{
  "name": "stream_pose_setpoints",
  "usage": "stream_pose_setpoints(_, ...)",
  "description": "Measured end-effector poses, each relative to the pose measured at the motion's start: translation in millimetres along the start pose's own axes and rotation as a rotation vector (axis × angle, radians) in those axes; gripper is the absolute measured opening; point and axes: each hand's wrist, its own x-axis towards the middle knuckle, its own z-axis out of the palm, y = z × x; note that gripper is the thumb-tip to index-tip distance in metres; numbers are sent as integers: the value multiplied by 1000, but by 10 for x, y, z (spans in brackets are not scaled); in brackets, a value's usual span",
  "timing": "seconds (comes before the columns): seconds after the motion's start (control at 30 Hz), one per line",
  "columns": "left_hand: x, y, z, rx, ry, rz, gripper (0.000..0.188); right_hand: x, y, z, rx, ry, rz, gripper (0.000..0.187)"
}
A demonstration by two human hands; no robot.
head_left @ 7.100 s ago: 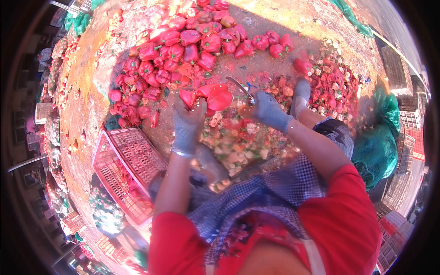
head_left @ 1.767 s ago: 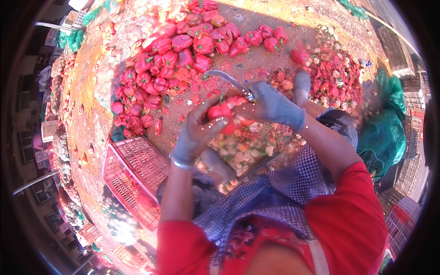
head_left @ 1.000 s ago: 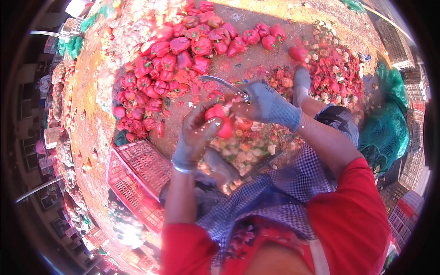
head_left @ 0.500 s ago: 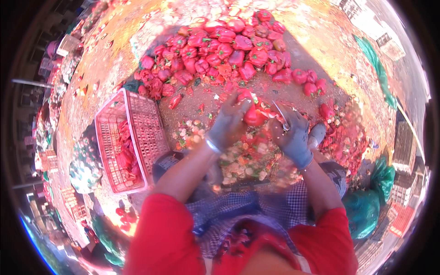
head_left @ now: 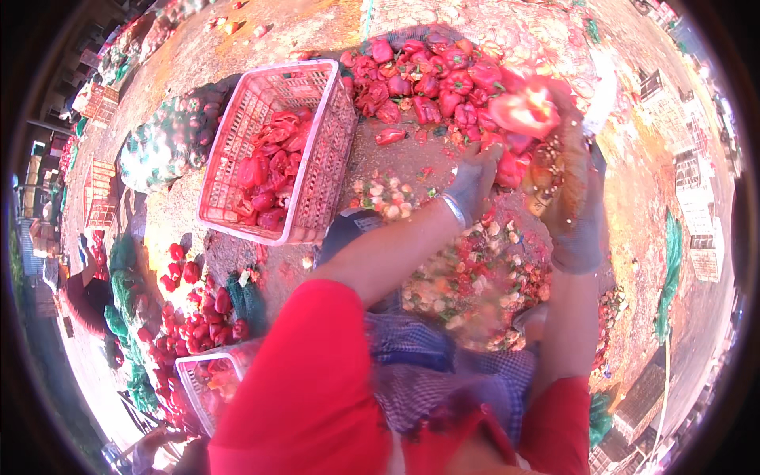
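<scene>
My left hand [head_left: 476, 184], in a grey glove with a band at the wrist, has its fingers closed against a red bell pepper [head_left: 513, 168]. To its right my right hand [head_left: 576, 194] is raised closer to me, its glove stained yellow and dotted with seeds. A bright, blurred blade of a small knife [head_left: 602, 95] rises from the right hand. By that hand's fingertips is a cut-open red bell pepper [head_left: 524, 112] with a pale inside, smeared by motion. The fingers of the right hand are partly hidden behind it.
A heap of red peppers [head_left: 427, 79] lies ahead. On the left stands a pink plastic crate [head_left: 210, 186] holding red pepper pieces [head_left: 273, 170]. Cut cores and seeds [head_left: 475, 285] litter the ground below my hands. A filled net sack [head_left: 170, 142], more peppers [head_left: 202, 321] and another crate [head_left: 190, 388] are further left.
The view has turned, so the crate and heap appear shifted. Both hands have moved up and right in the picture, the right one rising nearer. The pepper by the right hand now shows its opened inside.
</scene>
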Motion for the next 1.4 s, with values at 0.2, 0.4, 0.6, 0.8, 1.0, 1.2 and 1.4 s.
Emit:
stream_pose_setpoints(0.2,-201,383,122,58,-465,-97,45,330,87,-506,-830,30,-381,36)
stream_pose_setpoints(0.4,-316,115,148,371,-534,-154,31,-89,495,-1114,-1141,-153,-373,50)
stream_pose_setpoints(0.6,-360,-120,71,1048,-783,84,45,-422,725,-1346,-1236,-163,-206,55)
stream_pose_setpoints(0.8,-374,-330,70,1222,-982,160,69,-578,931,-1669,-963,-52,-22,56)
stream_pose_setpoints(1.0,-340,-455,97,884,-785,-389,66,-673,1024,-2005,-439,-109,89,52)
stream_pose_setpoints(1.2,-437,-472,473,612,-674,-710,56,-860,978,-2113,-45,-54,199,43)
stream_pose_setpoints(1.4,-526,-507,652,443,-543,-876,51,-1013,860,-2261,-30,-110,268,41)
